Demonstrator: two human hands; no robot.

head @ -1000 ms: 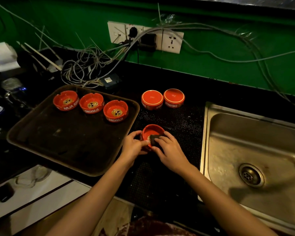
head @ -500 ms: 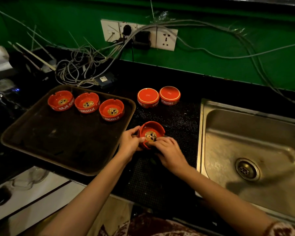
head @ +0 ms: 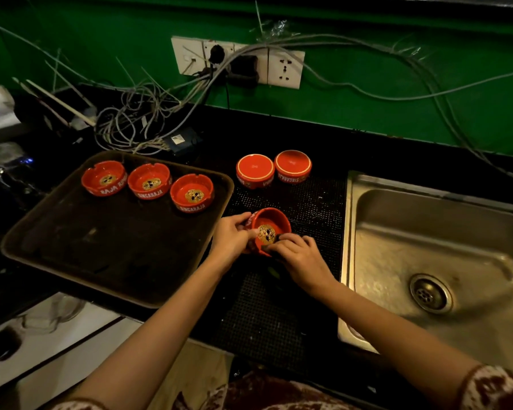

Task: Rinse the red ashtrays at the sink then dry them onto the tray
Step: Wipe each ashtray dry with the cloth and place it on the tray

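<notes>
The right hand (head: 299,255) has slid back since a second ago: then its fingers and a dark pad (head: 266,247) covered the bottom of the tilted ashtray (head: 268,229), and now the gold emblem inside shows plainly, with the fingers drawn to the near rim. That ashtray is held just above the black mesh mat (head: 279,306), between the tray (head: 101,261) and the sink (head: 427,232), its mouth tipped towards the person. The left hand (head: 231,241) grips its left side, thumb on the rim and fingers curled round the outer wall. The right hand's fingers are bunched close together and curled over the near edge, pinching the dark pad against it; how much of the pad lies under the palm I cannot tell in this dim light. Three ashtrays stand upright in a row along the far side of the tray, left (head: 104,178), middle (head: 149,181) and right (head: 192,193), close together. Two more sit upside down on the mat behind the hands, one (head: 255,170) touching or nearly touching the other (head: 293,166). A tangle of cables (head: 137,125) runs from the wall sockets (head: 237,62) down to the counter behind the tray.
</notes>
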